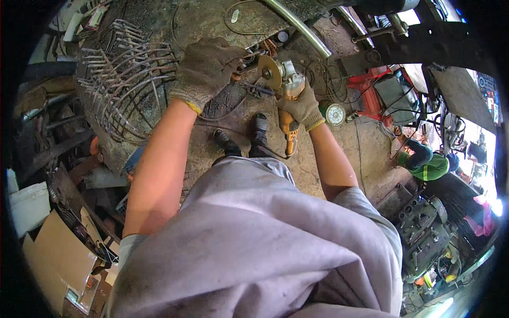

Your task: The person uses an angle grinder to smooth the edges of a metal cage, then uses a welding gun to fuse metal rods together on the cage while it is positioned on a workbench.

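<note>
your right hand (302, 107) wraps grinder (289, 127) above floor (305, 170), disc (270, 72) near left hand (208, 70). left hand curled, cannot tell on what. grinder likely heavy, stiff, disc brittle: hold by body, clear of disc.

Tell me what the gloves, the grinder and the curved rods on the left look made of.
Gloves: matte, soiled, probably knitted yarn, judging by snug cuffs.
Grinder: smooth orange housing, likely plastic; silvery shine suggests a metal head.
Curved rods: perhaps steel, dull brownish; the slender bent lengths suggest it.
</note>
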`<state>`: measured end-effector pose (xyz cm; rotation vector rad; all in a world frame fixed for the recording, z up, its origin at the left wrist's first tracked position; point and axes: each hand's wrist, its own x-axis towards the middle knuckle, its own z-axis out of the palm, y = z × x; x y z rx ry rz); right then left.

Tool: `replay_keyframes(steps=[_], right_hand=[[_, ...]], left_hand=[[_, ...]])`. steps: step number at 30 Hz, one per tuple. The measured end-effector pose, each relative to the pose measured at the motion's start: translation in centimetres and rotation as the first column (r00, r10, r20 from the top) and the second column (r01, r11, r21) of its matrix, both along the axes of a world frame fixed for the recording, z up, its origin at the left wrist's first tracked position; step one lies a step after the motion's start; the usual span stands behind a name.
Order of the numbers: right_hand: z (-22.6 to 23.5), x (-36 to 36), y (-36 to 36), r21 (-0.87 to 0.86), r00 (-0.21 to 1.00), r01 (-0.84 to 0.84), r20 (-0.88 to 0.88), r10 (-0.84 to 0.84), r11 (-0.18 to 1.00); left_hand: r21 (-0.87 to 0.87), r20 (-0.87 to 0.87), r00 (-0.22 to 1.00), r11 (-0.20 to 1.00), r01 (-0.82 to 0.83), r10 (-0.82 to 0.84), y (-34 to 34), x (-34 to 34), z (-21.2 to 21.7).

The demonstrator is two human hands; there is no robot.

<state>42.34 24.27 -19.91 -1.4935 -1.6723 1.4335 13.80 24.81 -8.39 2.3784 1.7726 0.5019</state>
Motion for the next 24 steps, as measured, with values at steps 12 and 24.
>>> replay_keyframes(steps=[12, 24], right_hand=[[1.0, 3.1, -1.8, 0.023, 0.983, 0.106, -0.15, -0.102, 0.994], [8.3, 3.1, -0.9, 0.07, 0.868, 0.184, -0.479, -0.128, 0.98]], left_hand=[[0.217, 0.15, 0.988, 0.973, -0.072, 0.04, -1.1, 0.5, 1.0], [0.325, 0.478, 0.78, 0.743, -0.585, 0.405, -2.1, -1.1, 20.0]])
